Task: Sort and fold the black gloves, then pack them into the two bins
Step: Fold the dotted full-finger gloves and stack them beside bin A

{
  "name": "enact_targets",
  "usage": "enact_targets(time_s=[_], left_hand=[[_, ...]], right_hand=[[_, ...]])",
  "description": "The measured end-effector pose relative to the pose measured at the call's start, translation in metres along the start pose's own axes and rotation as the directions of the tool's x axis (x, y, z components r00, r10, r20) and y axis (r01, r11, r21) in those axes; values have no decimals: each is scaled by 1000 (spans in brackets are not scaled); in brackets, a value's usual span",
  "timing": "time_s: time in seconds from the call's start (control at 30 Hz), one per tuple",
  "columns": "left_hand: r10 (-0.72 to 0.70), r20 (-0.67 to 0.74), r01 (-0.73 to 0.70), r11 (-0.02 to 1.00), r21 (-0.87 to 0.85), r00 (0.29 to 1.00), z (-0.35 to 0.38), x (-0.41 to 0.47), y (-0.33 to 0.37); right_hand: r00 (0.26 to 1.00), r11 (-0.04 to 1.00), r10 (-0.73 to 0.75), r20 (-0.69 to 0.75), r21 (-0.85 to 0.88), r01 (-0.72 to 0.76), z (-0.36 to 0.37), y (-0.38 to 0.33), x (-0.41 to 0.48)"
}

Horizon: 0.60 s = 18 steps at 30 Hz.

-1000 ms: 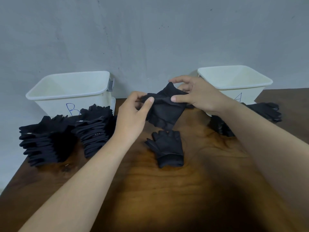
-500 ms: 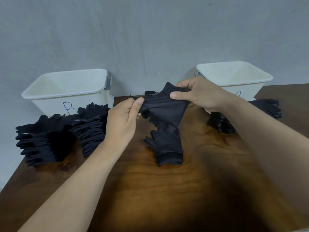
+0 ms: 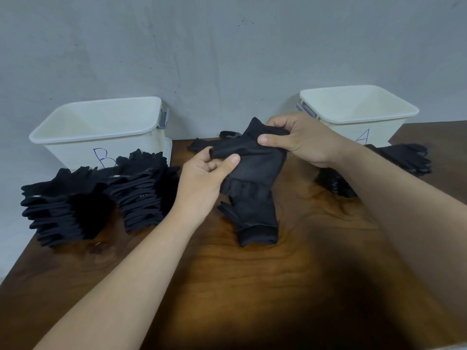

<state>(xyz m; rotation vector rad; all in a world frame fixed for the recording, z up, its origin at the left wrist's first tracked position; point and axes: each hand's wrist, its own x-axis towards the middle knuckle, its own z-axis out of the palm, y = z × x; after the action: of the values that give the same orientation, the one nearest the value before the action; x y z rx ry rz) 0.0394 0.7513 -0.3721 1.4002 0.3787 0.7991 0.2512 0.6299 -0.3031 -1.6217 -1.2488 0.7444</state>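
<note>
Between both hands hangs a black glove, held above the table's middle. My left hand pinches its left edge with thumb and fingers. My right hand grips its upper right end. Directly beneath it a second black glove lies flat on the wooden table. The white bin marked B stands at the back left, the white bin marked A at the back right. Both bins look empty.
Two stacks of folded black gloves sit in front of bin B. Loose black gloves lie by bin A, partly hidden by my right forearm. Another glove lies behind my hands. A grey wall stands close behind the bins.
The held glove has been lowered and drawn together over the lying glove. My left hand slid down and right along its edge; my right hand's grip tightened on the upper end.
</note>
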Motion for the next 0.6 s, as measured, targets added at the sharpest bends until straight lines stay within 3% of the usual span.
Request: enact_targets(time_s=[0.17,0.33,0.47,0.6], left_hand=[[2,17,-4,989,148,1000,-5,-5,-12],[-6,68,-31,845,533,998,-16,7,-25],[-25,7,14,740,672,1000,-23,22,-34],[-39,42,-4,684,730,998,-32,19,-48]], right_hand=[[994,968,-87,-70,-243,68,1,6,6],[990,918,-133,-38,-381,109,2,16,20],[979,802,-205,-1,-573,167,8,27,23],[956,660,-288,64,-710,246,22,41,10]])
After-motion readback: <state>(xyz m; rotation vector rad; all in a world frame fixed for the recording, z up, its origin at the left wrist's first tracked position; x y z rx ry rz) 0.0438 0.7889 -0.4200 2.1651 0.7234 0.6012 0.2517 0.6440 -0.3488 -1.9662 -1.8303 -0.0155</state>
